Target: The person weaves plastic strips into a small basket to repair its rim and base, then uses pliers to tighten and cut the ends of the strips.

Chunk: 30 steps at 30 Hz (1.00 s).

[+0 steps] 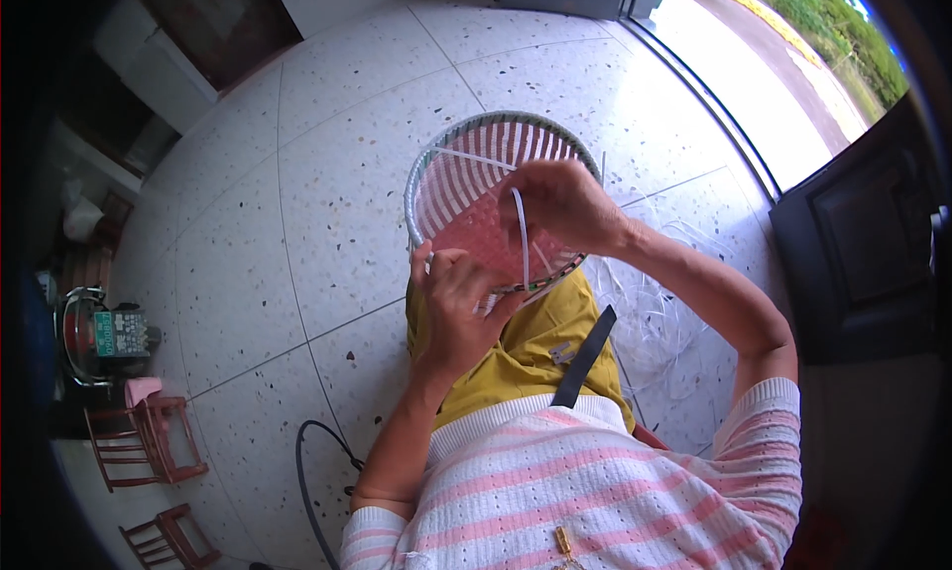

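A round woven basket with pink and white bands and a grey-green wrapped rim rests against my lap, its mouth facing up. My left hand grips the near left part of its rim, with fingers on the edge and thumb toward the near side. Over the basket's mouth, my right hand is closed with its fingers curled inward. A narrow white plastic strip runs from its fingers down to the near rim. Its fingertips are partly hidden behind the hand. Another pale strip crosses the far side of the mouth.
Loose clear-white strips lie tangled on the speckled floor to the right. Small wooden chairs stand at the left, near a motorcycle-like vehicle. A black cable curves at lower left. A dark door stands by the doorway at right.
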Available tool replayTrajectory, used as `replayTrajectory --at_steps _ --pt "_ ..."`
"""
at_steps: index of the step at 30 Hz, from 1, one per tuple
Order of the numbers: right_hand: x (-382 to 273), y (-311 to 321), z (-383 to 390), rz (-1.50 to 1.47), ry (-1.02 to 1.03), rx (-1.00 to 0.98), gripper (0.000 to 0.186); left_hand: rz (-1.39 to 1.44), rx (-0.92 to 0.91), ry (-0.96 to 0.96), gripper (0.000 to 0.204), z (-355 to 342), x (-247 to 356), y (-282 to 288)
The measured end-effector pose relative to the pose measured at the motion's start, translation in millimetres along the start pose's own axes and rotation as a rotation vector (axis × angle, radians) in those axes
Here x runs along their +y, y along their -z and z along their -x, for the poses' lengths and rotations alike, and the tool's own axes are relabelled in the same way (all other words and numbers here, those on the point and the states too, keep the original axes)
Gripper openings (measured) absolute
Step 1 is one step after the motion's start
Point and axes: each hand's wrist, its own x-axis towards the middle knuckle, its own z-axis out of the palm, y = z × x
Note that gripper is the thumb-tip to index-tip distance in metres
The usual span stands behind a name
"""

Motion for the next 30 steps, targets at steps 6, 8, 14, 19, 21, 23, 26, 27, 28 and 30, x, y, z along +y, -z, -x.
replayTrajectory --at_steps 6,8,14,19,21,23,26,27,28,30 --pt "15.5 -4.6 20.6 -0.134 -0.221 -0.092 0.005 0.056 0.003 0.041 0.029 1.5 1.3 2.1" --pt "15.5 -5.3 22.6 0.066 -0.083 -0.147 0.007 0.037 -0.020 0.020 0.031 5.5 1.6 2.4" --pt "12.5 -7.1 26.1 0.089 -0.036 -0.256 0.017 0.036 0.009 -0.025 0.040 12.3 4.3 0.2" --pt "17.9 -11.2 24.4 -0.024 -0.179 -0.125 0.015 0.052 -0.011 -0.006 0.039 14.3 5.4 0.5" --pt "19.3 -11.8 26.0 -0.012 -0.156 -0.127 0.014 0.063 -0.020 0.011 0.036 13.6 6.0 0.8" --pt "18.2 -11.6 27.2 0.001 -0.131 -0.130 0.013 0.075 -0.021 0.011 0.038 14.0 5.8 0.8" --pt "17.5 -10.4 28.4 0.014 -0.123 -0.145 0.013 0.089 -0.021 0.011 0.039 14.7 5.3 0.4" --pt "19.0 -9.8 28.0 0.037 -0.091 -0.165 0.013 0.089 -0.024 0.013 0.039 15.0 5.3 0.1" --pt "18.0 -8.9 27.3 0.061 -0.059 -0.183 0.013 0.092 -0.013 0.011 0.040 14.4 5.7 -0.2" --pt "11.2 -5.7 26.3 0.069 -0.110 -0.225 0.014 0.097 -0.004 0.010 0.040 13.6 6.2 -0.5"
